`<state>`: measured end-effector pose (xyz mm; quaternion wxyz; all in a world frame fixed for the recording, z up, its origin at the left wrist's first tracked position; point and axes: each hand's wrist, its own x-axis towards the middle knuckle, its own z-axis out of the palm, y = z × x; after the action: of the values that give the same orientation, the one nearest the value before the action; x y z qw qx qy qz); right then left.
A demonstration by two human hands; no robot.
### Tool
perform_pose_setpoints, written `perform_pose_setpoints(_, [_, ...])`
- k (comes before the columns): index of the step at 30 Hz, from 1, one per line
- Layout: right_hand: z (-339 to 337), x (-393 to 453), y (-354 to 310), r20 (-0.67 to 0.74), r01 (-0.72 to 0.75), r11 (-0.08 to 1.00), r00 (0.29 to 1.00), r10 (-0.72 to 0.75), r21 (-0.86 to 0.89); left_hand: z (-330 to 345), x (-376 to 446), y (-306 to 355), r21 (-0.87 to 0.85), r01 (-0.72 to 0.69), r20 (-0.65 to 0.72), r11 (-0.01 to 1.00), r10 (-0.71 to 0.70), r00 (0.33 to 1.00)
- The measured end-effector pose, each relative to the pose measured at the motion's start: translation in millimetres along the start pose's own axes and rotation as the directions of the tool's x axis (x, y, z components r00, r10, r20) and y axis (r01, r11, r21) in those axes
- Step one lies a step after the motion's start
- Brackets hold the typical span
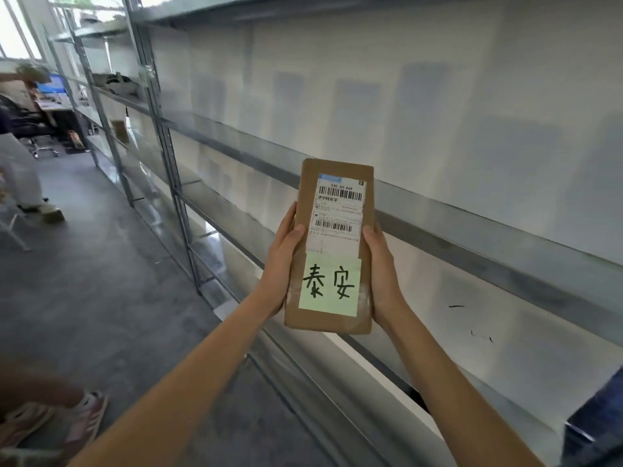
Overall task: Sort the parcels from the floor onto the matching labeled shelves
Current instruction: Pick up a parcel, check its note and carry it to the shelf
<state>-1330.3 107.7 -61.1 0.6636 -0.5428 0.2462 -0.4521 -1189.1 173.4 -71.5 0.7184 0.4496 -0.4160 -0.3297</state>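
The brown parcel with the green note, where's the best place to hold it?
Hold the brown parcel by its two long edges, coming in from the left and right sides, as the left hand and right hand do. It is flat and narrow, so a hand fits round each edge, and the green note and the shipping label on the front stay readable.

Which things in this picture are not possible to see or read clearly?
Head view only:
- Shelf labels: none readable; shelves are motion-blurred.
- Shipping label small print: too small.
- Parcel back side: faces away.
- Fingers of left hand and right hand: mostly behind the parcel.
- Floor parcels: not in frame.
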Motion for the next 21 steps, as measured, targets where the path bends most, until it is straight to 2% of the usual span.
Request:
perform_pose_setpoints(7, [63.6,54.7,31.2,0.049,-0.001,1.0,0.999,0.001,-0.003,-73.2,44.8,2.0,0.013,0.01,-0.069,1.0,-0.009,0.998])
perform_pose_setpoints(15, [146.1,117.2,66.0,0.071,0.006,1.0,0.997,-0.005,-0.02,-167.4,102.6,4.5,0.03,0.013,-0.078,0.999,-0.01,0.997])
perform_pose_setpoints(21, [189.2,158.3,93.8,0.123,-0.047,0.999,0.991,0.045,0.013,-221.3,136.4,1.1,0.04,0.027,-0.121,0.999,-0.022,0.992])
